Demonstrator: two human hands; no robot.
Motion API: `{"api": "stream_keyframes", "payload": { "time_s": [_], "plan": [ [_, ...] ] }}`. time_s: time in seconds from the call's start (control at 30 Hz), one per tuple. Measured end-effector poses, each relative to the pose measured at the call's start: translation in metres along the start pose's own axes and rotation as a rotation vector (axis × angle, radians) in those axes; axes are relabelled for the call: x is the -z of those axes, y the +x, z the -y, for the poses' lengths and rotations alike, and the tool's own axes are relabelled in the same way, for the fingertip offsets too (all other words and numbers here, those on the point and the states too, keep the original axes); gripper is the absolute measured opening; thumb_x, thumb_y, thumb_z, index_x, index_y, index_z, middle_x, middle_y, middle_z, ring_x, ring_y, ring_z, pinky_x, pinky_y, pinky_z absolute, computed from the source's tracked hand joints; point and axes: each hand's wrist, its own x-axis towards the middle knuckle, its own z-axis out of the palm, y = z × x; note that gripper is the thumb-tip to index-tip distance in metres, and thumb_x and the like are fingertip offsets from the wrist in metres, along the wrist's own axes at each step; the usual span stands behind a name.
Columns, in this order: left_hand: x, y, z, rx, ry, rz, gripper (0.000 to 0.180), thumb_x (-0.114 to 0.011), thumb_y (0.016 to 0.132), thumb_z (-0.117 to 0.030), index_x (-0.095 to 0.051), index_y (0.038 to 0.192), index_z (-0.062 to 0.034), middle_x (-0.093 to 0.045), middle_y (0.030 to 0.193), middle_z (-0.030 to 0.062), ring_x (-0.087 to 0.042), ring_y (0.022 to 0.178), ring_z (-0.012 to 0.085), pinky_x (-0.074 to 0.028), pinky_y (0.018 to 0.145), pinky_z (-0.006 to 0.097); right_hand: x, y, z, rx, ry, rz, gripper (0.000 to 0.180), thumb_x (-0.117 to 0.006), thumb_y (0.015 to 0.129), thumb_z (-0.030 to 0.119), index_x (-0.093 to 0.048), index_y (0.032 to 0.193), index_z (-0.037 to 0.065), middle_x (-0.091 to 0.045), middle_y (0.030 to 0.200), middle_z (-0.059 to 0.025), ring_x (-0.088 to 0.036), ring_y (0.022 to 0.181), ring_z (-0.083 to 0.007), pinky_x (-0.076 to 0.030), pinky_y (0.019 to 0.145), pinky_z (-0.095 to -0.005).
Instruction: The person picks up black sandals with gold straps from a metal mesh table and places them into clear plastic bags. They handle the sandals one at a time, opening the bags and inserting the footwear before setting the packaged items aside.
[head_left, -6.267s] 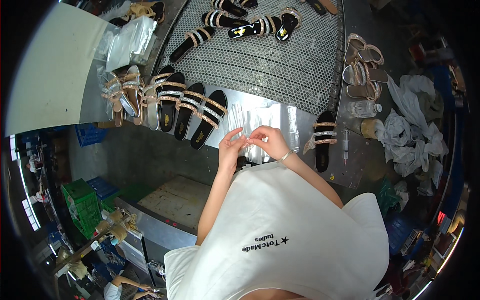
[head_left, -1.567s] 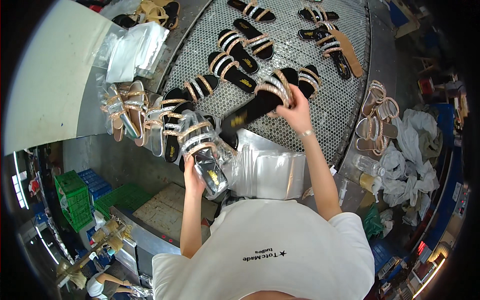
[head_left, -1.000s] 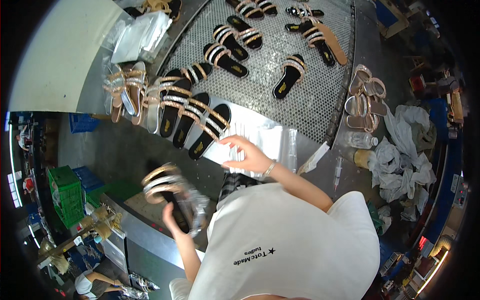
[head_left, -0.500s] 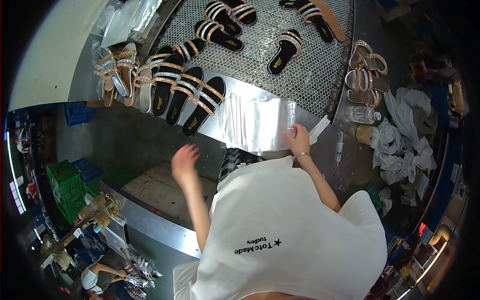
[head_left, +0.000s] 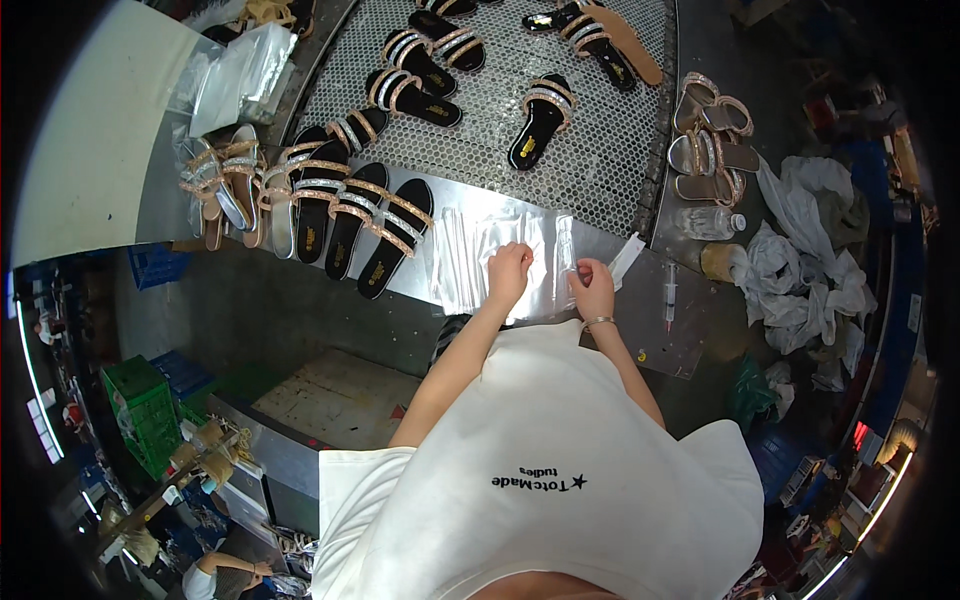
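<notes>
Clear plastic bags [head_left: 460,262] lie flat in a glossy, overlapping layer on the metal ledge in front of me. My left hand [head_left: 508,274] is over the middle of them, its fingers bent and closed on the film. At their right edge my right hand [head_left: 594,290] pinches the plastic between thumb and fingers. Left of the bags, a black-soled slide sandal [head_left: 396,238] with glittery gold and silver straps stands in a row with several like it. How many layers of film my fingers hold cannot be seen.
More sandals [head_left: 541,120] sit on the mesh conveyor [head_left: 480,150] beyond the ledge. To the right are stacked sandals [head_left: 712,150], a clear bottle [head_left: 708,222], a syringe [head_left: 669,295] and crumpled plastic [head_left: 790,280]. Another bag pile [head_left: 245,80] lies far left; a green crate [head_left: 140,410] stands lower left.
My left hand has swung right and forward, from beside the ledge onto the plastic bags. My right hand stays at their right edge. The whole view has shifted slightly.
</notes>
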Motion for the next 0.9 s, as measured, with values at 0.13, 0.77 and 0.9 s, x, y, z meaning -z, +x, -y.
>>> {"api": "stream_keyframes", "payload": {
  "time_s": [0.13,0.77,0.9],
  "plan": [
    [0.014,-0.004,-0.023,-0.042,0.057,0.014,0.016,-0.068,0.072,-0.018,-0.056,0.079,-0.0107,-0.052,0.082,0.0055,-0.051,0.084,0.027,-0.034,0.069,0.04,-0.001,0.009,0.001,0.046,0.013,-0.039,0.027,-0.069,0.072,0.014,-0.059,0.095,0.005,-0.057,0.085,-0.0106,-0.055,0.082,-0.0277,-0.044,0.076,-0.0369],
    [0.004,0.0,0.011,-0.148,-0.253,-0.048,0.007,-0.065,0.075,-0.01,-0.064,0.079,-0.0046,-0.057,0.074,0.009,-0.055,0.069,0.0254,-0.043,0.063,0.034,-0.043,0.009,-0.004,0.118,0.114,0.093,0.031,-0.067,0.074,0.014,-0.053,0.1,0.003,-0.059,0.086,-0.011,-0.059,0.071,-0.0228,-0.049,0.066,-0.0334],
    [0.008,-0.002,0.019,-0.066,-0.317,-0.029,0.012,-0.065,0.078,-0.01,-0.066,0.086,-0.0022,-0.062,0.074,0.009,-0.058,0.064,0.0197,-0.046,0.06,0.03,-0.044,0.015,0.001,0.093,0.18,0.089,0.033,-0.067,0.075,0.015,-0.053,0.101,0.002,-0.059,0.085,-0.0106,-0.059,0.069,-0.0205,-0.049,0.066,-0.0313]
  ]
}}
